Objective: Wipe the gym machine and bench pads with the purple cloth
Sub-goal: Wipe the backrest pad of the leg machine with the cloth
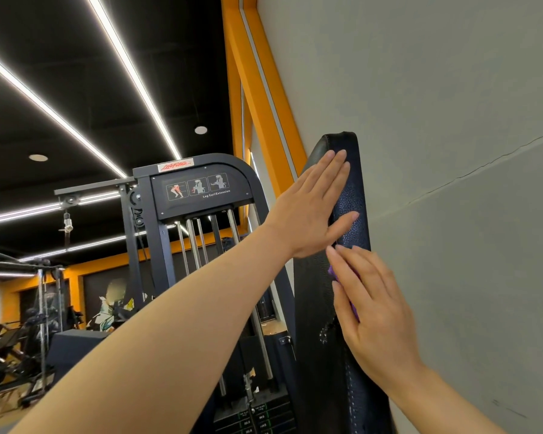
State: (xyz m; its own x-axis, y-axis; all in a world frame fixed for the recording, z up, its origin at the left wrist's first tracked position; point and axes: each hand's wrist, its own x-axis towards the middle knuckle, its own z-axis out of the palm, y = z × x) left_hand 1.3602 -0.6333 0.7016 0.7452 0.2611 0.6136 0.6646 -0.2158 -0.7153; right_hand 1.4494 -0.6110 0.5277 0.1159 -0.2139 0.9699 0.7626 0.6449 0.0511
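Observation:
A tall black padded backrest stands upright close to the grey wall, seen edge-on. My left hand lies flat with straight fingers against the pad's upper part. My right hand presses the purple cloth against the pad's edge lower down, fingers straight. Only small bits of the cloth show under the fingers. The pad's cover is cracked just below the right hand.
The leg curl/extension machine frame with its steel guide rods and weight stack stands just left of the pad. The grey wall is on the right. Other gym equipment fills the far left.

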